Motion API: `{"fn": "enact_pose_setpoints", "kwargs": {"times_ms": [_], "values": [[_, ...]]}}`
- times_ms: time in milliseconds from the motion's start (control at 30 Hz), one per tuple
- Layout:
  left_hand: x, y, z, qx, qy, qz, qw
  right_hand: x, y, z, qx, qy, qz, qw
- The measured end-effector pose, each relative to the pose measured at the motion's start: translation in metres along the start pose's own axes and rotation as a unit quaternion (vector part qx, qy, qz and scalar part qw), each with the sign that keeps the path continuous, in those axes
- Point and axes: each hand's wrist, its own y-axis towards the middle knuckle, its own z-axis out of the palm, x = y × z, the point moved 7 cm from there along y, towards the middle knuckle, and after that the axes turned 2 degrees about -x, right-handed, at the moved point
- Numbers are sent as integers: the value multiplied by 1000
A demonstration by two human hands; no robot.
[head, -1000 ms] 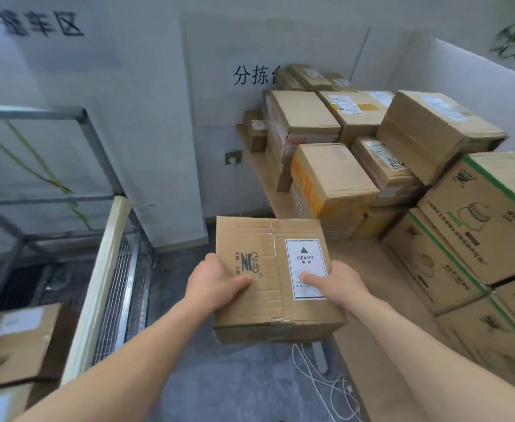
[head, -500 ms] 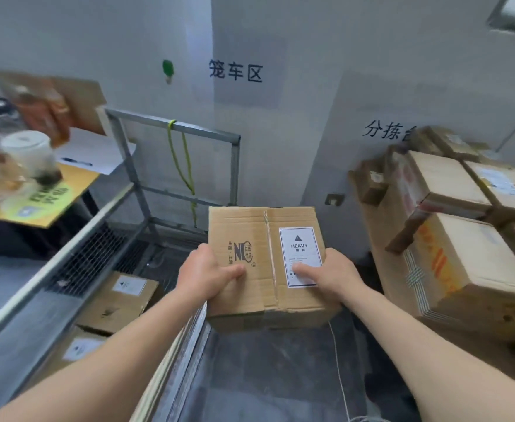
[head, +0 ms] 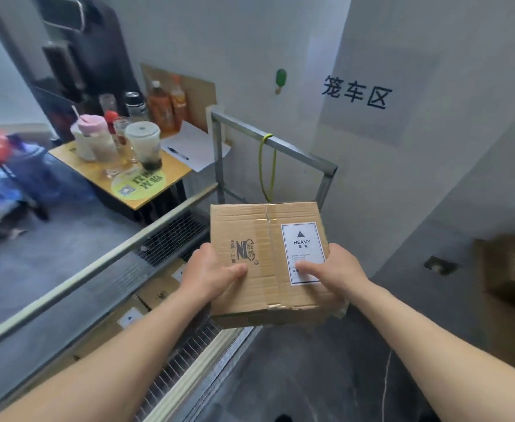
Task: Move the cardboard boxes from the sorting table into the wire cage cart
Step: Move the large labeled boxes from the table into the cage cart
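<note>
Two hands hold the box [head: 259, 226] in the air at the near side of the cart [head: 298, 153]: your left hand [head: 212, 272] and right hand [head: 338, 269] grip its near corners, thumbs on top. Labelled heavy, so keep it level, clear the rail, then lower it beside the boxes [head: 158, 293] inside.

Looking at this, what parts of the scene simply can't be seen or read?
All in the head view:
1. Fingers of the left hand and right hand: hidden beneath the carried box.
2. Small print on the HEAVY label: too small, partly under the right thumb.
3. Boxes in the cart: mostly hidden by the cart rail and left forearm.
4. Box at right: blurred.
</note>
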Motion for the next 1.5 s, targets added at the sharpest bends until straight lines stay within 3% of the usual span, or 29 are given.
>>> {"fn": "enact_pose_setpoints", "kwargs": {"times_ms": [500, 900, 1167, 1500], "values": [[70, 52, -28, -113, -42, -183, 976, 90, 124, 74, 119, -85, -109, 983], [144, 113, -34, -94, -97, -239, 962, 133, 192, 154, 119, -158, -112, 974], [176, 132, -19, -67, -145, -267, 950, 133, 222, 193, 134, -169, -115, 970], [199, 173, 28, -45, -130, -309, 941, 100, 281, 236, 177, -167, -93, 966]]}}
